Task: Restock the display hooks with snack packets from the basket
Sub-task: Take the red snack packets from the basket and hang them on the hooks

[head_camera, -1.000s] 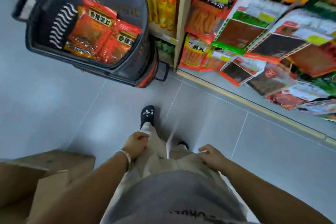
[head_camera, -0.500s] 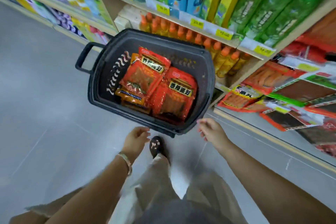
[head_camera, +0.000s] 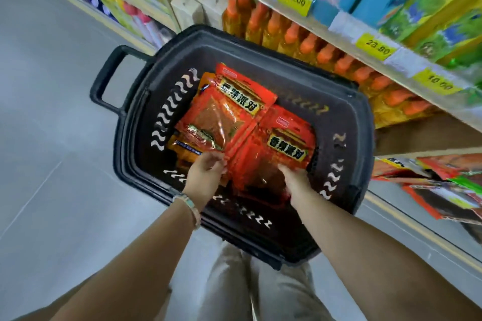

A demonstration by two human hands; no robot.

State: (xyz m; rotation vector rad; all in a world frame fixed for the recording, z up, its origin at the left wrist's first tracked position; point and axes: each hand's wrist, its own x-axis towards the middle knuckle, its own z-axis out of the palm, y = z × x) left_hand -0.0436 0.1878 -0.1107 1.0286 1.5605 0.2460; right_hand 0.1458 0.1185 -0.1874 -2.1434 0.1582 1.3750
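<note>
We see both hands in the basket (head_camera: 130, 138): the left hand (head_camera: 206, 172) pinches the lower edge of the near red packet (head_camera: 276, 148), while the right hand (head_camera: 292, 180) tucks its fingers at the other corner, so we cannot tell if that grip has closed. We judge the slick, overlapping foil risky: lifting one could drag the far red packet (head_camera: 224, 112) or let it slip. Orange packs (head_camera: 182, 148) underneath are mostly hidden, the hanging display packets (head_camera: 443, 180) are blurred and cut off, and we can't make out the hooks.

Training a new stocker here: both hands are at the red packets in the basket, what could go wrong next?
The glossy packets overlap, and the left hand and right hand meet only their near edge, so some may slip when lifted. The basket stands close to the bottles; a hard tug might knock it into them.
</note>
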